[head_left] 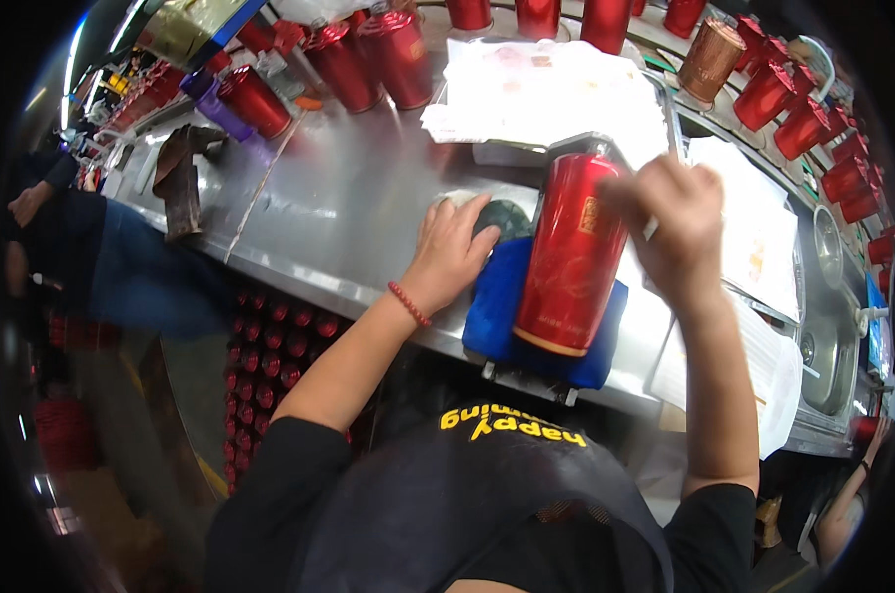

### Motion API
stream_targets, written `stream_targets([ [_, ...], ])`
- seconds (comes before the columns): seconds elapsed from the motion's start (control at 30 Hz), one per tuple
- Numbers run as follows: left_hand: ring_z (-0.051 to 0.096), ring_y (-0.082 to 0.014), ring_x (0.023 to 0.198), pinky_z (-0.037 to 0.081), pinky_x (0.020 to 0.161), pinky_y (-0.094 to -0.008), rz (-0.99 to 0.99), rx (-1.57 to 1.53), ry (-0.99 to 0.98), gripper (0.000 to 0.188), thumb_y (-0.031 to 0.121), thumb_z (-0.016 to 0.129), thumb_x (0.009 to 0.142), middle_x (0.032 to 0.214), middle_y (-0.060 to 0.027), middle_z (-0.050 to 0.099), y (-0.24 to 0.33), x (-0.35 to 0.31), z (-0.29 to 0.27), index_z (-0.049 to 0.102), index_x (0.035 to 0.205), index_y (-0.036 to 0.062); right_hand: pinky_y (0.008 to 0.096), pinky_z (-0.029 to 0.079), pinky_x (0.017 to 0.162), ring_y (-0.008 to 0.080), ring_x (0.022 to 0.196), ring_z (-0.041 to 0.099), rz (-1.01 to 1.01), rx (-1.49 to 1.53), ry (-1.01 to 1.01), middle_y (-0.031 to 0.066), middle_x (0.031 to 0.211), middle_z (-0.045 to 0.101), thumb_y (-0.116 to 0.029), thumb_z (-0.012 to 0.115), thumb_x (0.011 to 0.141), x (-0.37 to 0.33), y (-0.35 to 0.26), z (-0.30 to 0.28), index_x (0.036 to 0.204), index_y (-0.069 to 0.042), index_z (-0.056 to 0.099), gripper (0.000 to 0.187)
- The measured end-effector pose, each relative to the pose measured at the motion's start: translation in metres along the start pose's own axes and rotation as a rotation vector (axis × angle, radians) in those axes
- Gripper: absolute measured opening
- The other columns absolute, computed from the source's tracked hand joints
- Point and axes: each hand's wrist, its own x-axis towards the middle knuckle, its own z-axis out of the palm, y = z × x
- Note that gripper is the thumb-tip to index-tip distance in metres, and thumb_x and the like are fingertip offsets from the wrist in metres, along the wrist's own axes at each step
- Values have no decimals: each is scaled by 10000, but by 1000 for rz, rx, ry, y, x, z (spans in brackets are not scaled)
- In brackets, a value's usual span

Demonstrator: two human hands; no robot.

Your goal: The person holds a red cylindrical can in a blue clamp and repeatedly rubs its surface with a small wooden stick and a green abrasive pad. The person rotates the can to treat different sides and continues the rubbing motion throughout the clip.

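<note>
A glossy red bottle (576,252) with a gold emblem and a gold band at its near end lies tilted on a blue cloth pad (492,306) at the bench's front edge. My left hand (450,242), a red bead bracelet at its wrist, rests left of the bottle. Its fingers are spread, with the tips at a dark green rounded object (507,219) whose kind I cannot make out. To the bottle's upper right hovers my right hand (677,222), fingers curled and smeared by motion. Whether anything is between those fingers does not show.
White paper sheets (546,89) lie stacked beyond the bottle, with more sheets (749,217) at the right. Several red bottles (398,59) stand along the back of the metal bench (339,188). A sink (823,356) is at far right. A person (112,247) stands at left.
</note>
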Motion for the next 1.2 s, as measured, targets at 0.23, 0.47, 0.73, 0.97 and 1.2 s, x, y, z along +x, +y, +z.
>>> stream_targets([
  [0.23,375,-407,1416,252,1177,-472,399,-196,-163,1096,697,612,884,1527,-280,421,62,-17,-42,255,1562,-87,333,460,627,205,680,643,385,858,-108,57,753,654,-17,730,828,-20,-6,5,874,-64,706,70],
  [0.47,415,-431,1400,182,1153,-591,347,-114,-83,1153,559,759,828,1492,-259,470,62,-38,-12,162,1597,-57,357,427,752,208,768,621,259,789,-46,43,842,652,-112,818,784,-47,-67,-6,970,-93,708,217],
  [0.73,352,-419,1465,160,1175,-573,336,-150,-119,1106,679,587,909,1582,-265,369,58,-41,-4,145,1598,-65,225,497,684,66,758,601,1063,1163,261,12,851,680,-230,715,975,-102,-59,42,1009,-8,657,232],
  [0.97,333,-418,1473,171,1182,-547,331,-166,-131,1095,683,571,919,1582,-263,365,57,-41,-3,155,1594,-72,235,496,681,78,737,597,1099,1051,367,18,828,687,-194,714,977,-109,-47,48,990,-8,658,194],
  [1.2,335,-400,1443,202,1174,-520,270,-155,-60,1114,681,645,869,1536,-220,427,51,-47,1,205,1594,-42,382,431,791,260,834,568,95,592,-30,26,900,599,-86,902,638,-85,-58,-10,999,-113,716,407],
])
